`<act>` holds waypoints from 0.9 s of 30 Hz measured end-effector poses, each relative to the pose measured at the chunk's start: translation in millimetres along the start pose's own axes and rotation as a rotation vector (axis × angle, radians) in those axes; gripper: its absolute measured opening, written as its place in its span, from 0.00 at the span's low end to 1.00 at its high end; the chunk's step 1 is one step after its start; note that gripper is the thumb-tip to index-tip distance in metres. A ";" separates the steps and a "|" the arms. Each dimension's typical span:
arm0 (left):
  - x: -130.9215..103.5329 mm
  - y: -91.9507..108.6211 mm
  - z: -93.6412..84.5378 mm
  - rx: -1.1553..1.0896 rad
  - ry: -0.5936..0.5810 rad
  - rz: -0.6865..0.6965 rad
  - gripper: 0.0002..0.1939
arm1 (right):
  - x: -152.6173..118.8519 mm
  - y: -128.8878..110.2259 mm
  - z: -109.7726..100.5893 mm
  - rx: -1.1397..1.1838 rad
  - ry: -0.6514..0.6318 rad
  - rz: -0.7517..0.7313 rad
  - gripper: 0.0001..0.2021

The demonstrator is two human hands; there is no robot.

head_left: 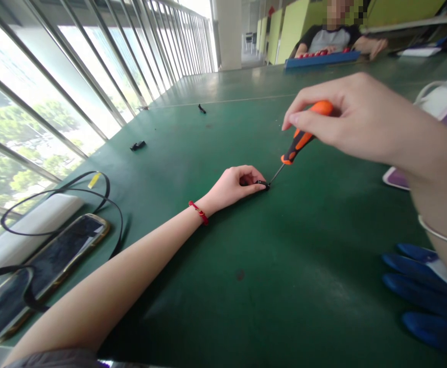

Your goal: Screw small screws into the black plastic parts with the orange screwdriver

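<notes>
My right hand (pixel 346 112) is closed around an orange and black screwdriver (pixel 299 140), tilted with its shaft pointing down and to the left. The screwdriver's tip meets, or comes very close to, a small black part (pixel 263 184). Between thumb and fingers, my left hand (pixel 238 184) pinches that part low over the green table (pixel 215 286). Most of the part is hidden by the fingers, and its exact kind cannot be made out.
Two small black pieces, one nearer (pixel 138 145) and one farther (pixel 202 109), lie beyond my left hand. A phone (pixel 47 276), white device (pixel 35 225) and looped black cable (pixel 121 220) are at left. Blue gloves (pixel 426 286) lie right. Across the table sits a person (pixel 332 38) behind a blue tray (pixel 323 60).
</notes>
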State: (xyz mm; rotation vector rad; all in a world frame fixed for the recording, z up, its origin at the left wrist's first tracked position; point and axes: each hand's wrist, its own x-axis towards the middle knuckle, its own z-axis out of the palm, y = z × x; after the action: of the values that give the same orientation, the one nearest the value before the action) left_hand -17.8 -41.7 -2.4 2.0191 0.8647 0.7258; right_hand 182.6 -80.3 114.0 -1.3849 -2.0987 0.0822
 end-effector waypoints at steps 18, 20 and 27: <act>1.3 0.8 0.7 0.057 -0.010 0.019 0.16 | 0.8 2.5 0.6 -0.023 0.000 0.025 0.10; 1.0 0.9 0.8 0.054 -0.010 0.028 0.15 | 0.1 2.3 0.2 -0.025 -0.006 0.018 0.08; 0.6 -0.3 0.9 0.022 -0.011 0.033 0.14 | 0.5 0.1 -1.6 -0.035 -0.018 0.044 0.04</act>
State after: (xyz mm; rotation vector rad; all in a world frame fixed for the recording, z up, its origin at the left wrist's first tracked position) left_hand -16.8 -41.6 -3.0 2.0595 0.8383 0.7253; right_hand 183.4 -80.3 115.5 -1.4560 -2.0939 0.0764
